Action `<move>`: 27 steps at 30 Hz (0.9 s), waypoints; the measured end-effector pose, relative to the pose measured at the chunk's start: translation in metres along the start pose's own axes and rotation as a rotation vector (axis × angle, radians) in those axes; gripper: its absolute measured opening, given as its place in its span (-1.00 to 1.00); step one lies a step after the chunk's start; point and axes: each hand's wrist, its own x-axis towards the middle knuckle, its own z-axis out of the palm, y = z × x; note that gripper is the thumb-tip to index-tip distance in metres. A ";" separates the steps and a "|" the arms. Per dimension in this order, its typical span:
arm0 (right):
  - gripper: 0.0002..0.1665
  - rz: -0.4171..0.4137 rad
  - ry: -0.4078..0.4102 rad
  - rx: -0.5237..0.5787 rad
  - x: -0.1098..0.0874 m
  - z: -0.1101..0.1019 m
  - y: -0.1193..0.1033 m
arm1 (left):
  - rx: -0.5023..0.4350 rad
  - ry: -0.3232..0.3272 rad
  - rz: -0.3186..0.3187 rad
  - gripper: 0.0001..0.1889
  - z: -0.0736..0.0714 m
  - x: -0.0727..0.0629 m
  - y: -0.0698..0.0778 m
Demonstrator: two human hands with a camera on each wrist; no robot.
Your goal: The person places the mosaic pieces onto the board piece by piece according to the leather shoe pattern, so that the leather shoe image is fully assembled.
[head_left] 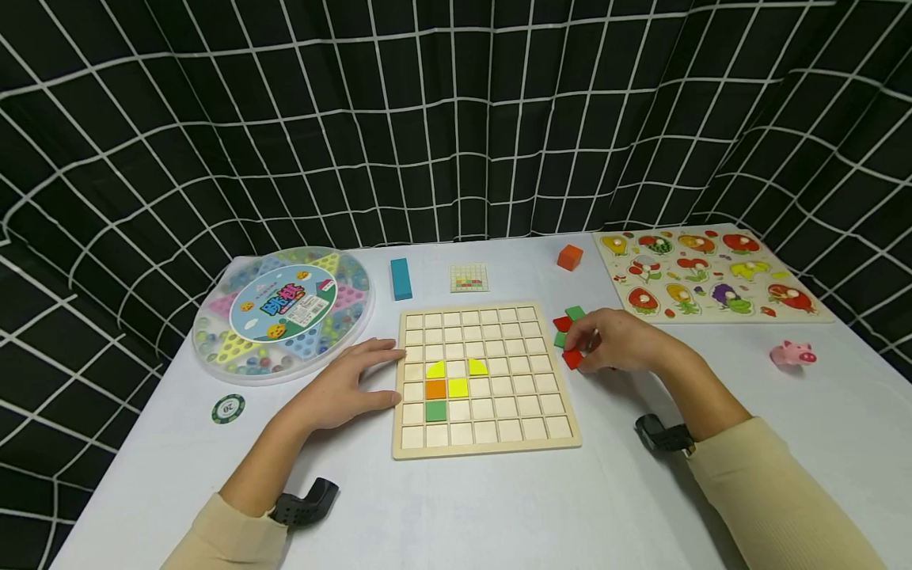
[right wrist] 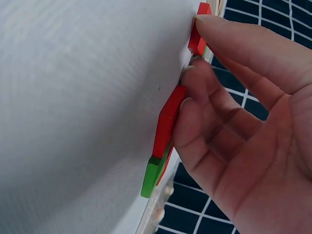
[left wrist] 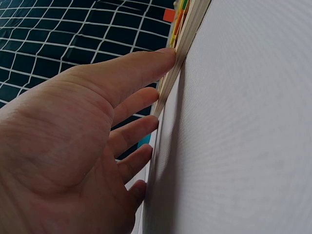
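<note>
A wooden grid board (head_left: pixel 487 453) lies flat on the table, with yellow quarter-round tiles, an orange square (head_left: pixel 435 389), a yellow square (head_left: pixel 458 388) and a green square (head_left: pixel 436 411) in its cells. Along its left edge my left hand (head_left: pixel 349 384) rests with spread fingers, thumb and fingertips touching the wooden side (left wrist: pixel 170 83). To the right of the board, my right hand (head_left: pixel 618 342) pinches a red square tile (head_left: pixel 572 359) low at the table. Another red tile (right wrist: pixel 168 122) and a green tile (right wrist: pixel 149 178) lie beside its curled fingers, partly hidden from above.
Behind the board are a small pattern card (head_left: pixel 469 278), a blue block (head_left: pixel 401 279) and an orange cube (head_left: pixel 570 257). A round marble game box (head_left: pixel 349 317) and a chip (head_left: pixel 228 408) lie left; a fruit puzzle (head_left: pixel 684 265) and pink pig (head_left: pixel 792 354) lie right.
</note>
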 end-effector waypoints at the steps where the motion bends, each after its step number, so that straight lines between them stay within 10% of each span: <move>1: -0.79 -0.005 0.006 -0.009 0.000 0.001 0.000 | 0.001 0.001 0.002 -0.33 0.000 0.000 0.000; 27: -0.74 -0.022 0.021 -0.097 -0.005 0.006 -0.011 | -0.015 -0.003 -0.015 -0.32 0.001 0.000 0.001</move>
